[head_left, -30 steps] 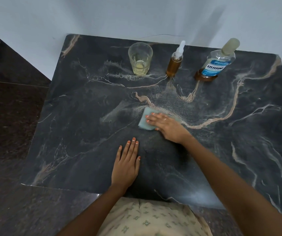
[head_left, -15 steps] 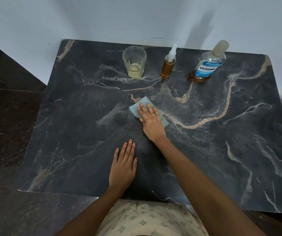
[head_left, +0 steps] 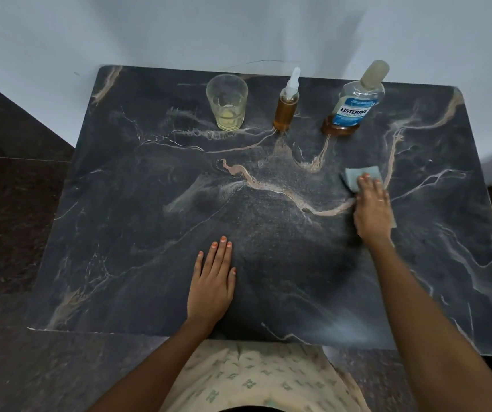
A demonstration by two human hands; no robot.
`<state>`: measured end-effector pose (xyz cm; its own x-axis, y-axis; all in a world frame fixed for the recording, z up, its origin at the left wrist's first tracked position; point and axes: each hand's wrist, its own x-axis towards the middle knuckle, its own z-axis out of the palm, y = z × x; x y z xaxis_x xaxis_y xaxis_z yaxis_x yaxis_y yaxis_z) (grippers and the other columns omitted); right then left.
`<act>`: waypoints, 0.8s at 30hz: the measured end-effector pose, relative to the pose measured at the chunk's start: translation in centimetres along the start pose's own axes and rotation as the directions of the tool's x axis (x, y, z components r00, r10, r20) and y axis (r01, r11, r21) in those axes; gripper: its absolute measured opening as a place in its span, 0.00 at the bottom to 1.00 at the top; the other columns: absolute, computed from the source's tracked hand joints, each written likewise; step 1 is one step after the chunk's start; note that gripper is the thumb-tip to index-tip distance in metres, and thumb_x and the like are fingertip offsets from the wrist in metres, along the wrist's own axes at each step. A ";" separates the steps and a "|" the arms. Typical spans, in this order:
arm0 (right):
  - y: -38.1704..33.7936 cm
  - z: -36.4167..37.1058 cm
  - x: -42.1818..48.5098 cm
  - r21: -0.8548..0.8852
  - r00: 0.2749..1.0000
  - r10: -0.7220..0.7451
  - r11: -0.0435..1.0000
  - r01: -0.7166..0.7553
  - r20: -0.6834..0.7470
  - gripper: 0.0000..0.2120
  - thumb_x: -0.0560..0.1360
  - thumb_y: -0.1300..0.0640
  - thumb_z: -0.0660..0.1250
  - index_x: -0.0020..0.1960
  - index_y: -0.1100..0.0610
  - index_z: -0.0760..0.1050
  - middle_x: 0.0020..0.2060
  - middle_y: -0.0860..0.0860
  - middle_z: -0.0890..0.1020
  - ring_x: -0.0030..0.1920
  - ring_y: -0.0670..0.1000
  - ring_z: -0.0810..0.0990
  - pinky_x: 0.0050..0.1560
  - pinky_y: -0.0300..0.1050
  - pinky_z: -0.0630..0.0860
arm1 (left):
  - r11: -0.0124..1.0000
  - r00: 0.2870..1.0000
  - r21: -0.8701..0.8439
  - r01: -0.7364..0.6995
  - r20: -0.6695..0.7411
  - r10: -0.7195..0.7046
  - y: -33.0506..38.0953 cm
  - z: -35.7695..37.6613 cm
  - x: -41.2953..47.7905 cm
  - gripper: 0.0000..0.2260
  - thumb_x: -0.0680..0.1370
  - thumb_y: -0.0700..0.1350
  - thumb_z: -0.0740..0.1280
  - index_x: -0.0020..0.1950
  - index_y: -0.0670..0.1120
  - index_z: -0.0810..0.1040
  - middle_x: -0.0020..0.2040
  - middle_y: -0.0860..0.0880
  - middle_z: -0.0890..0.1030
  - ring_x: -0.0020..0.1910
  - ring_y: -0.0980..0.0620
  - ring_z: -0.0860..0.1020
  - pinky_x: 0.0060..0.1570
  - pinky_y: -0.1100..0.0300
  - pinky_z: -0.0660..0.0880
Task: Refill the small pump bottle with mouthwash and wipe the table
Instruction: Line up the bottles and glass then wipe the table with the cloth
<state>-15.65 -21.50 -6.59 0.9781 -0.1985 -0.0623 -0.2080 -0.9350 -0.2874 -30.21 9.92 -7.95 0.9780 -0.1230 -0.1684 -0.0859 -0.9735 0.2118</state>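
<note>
A dark marble-patterned table [head_left: 119, 233] fills the head view, pushed against a pale wall [head_left: 239, 25] so that its far edge serves as a parking line for the containers, leaving the middle and near surface open for wiping. Along that far edge stand three items in a row, each apart from the next: at the right a mouthwash bottle [head_left: 355, 105] with a blue Listerine label, capped, showing only a shallow amber layer at its base; in the middle the small pump bottle [head_left: 287, 107], upright with its pump head fitted and amber liquid nearly up to its neck, which suggests the refill is done; at the left a clear drinking glass [head_left: 227, 104] holding a little pale yellow liquid. The left hand [head_left: 212, 285] lies flat and released on the table near the front edge, fingers together, holding nothing and apparently steadying the person as they lean across. The right hand [head_left: 371, 209] reaches to the right-centre of the table, palm down with fingers spread, pressing a pale blue cloth [head_left: 355, 175] against the surface just in front of the mouthwash bottle; the cloth's far corner shows beyond the fingertips. The wiping stage appears well under way, with the table's right side and corners seemingly yet to be covered.
</note>
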 end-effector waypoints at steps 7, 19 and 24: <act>-2.5 1.4 -4.7 0.123 0.994 0.101 0.988 -0.097 -0.029 0.20 0.80 0.63 0.51 0.72 0.60 0.57 0.73 0.57 0.59 0.74 0.58 0.52 0.74 0.53 0.44 | 1.000 1.000 -0.008 0.005 -0.011 -0.005 0.1 0.1 0.0 0.23 0.78 0.49 0.48 0.72 0.43 0.60 0.72 0.45 0.65 0.71 0.47 0.62 0.70 0.51 0.52; -14.7 6.7 -10.2 0.108 0.894 -0.415 0.909 0.402 0.167 0.22 0.80 0.60 0.49 0.73 0.55 0.50 0.75 0.51 0.52 0.75 0.54 0.44 0.71 0.47 0.35 | 1.000 1.000 -0.002 0.000 -0.004 0.000 0.2 -0.3 0.0 0.24 0.78 0.49 0.49 0.71 0.41 0.63 0.71 0.43 0.66 0.70 0.45 0.65 0.67 0.46 0.59; -13.6 6.0 -11.4 0.169 0.812 -0.546 0.837 0.520 0.205 0.22 0.80 0.63 0.51 0.73 0.55 0.53 0.74 0.51 0.54 0.75 0.53 0.45 0.71 0.44 0.34 | 1.000 1.000 -0.009 -0.006 -0.010 0.005 0.3 -0.5 0.0 0.24 0.77 0.49 0.49 0.70 0.39 0.64 0.70 0.42 0.68 0.69 0.45 0.67 0.67 0.45 0.61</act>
<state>-24.02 -4.77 -7.74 0.9079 0.4095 -0.0892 0.3344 -0.8361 -0.4348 -30.17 9.72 -7.41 0.9794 -0.1263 -0.1577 -0.0896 -0.9710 0.2215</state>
